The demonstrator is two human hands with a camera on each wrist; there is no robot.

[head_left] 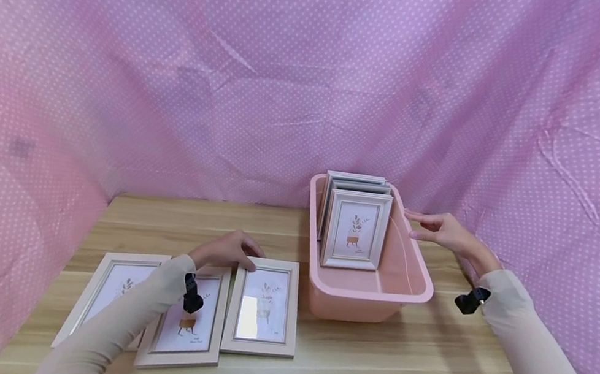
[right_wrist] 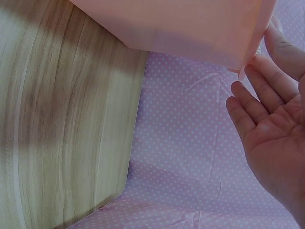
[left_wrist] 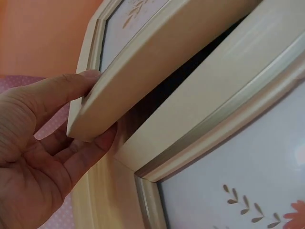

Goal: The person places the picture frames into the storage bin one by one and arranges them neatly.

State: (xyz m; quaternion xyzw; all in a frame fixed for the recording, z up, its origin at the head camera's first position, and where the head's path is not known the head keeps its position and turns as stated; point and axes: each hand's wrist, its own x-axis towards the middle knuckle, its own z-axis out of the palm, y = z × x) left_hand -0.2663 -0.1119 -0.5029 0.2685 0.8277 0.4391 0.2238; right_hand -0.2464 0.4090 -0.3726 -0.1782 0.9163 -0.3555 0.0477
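My left hand [head_left: 227, 248] pinches the top-left corner of a cream picture frame [head_left: 278, 299]; the left wrist view shows the thumb on its face and fingertips underneath, that corner raised slightly. Beside it lies a second cream picture frame [head_left: 177, 359], and farther left a third [head_left: 80, 304], partly covered by my sleeve. At the right rim of a pink plastic bin [head_left: 360, 294], my right hand [head_left: 447, 233] touches the edge with fairly straight fingers. Several picture frames [head_left: 353, 264] stand upright inside the bin, one behind another, toward its back left.
A wood-grain table [head_left: 324, 368] carries the bin and the flat frames. Pink dotted cloth [head_left: 289, 87] hangs behind and at both sides, close to the table's edges. Each wrist wears a small black camera [head_left: 470, 300].
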